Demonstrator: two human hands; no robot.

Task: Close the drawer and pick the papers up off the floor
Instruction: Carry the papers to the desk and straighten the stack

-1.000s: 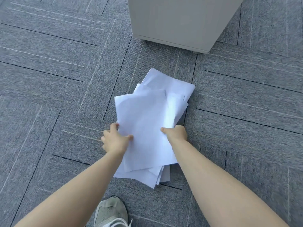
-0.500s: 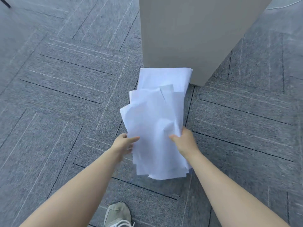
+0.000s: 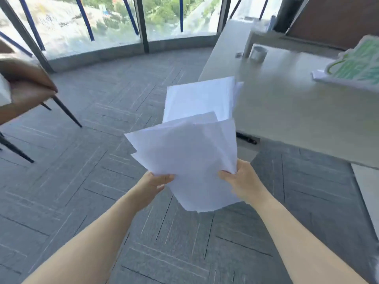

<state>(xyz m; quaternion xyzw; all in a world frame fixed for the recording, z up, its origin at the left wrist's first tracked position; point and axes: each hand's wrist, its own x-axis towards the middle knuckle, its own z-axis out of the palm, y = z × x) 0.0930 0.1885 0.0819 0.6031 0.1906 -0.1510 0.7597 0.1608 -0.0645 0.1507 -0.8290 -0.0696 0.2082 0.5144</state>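
Note:
A loose, uneven stack of white papers (image 3: 192, 144) is held up in the air above the grey carpet, just left of a desk's corner. My left hand (image 3: 154, 182) grips the stack's lower left edge, thumb on top. My right hand (image 3: 240, 179) grips the lower right edge. Both hands are shut on the sheets, which fan out and bend away from me. The drawer cabinet is not in view.
A pale desk (image 3: 287, 103) stands at the right, carrying a small white cup (image 3: 258, 52) and a green-and-white printed thing (image 3: 356, 64). A brown chair (image 3: 26, 87) with black legs is at the left. Tall windows (image 3: 114, 19) line the far side. Grey carpet (image 3: 92, 160) lies between.
The view has swung up from the floor to the room as I rose. The papers have come off the carpet and are now in the air in both hands. The cabinet has left the view.

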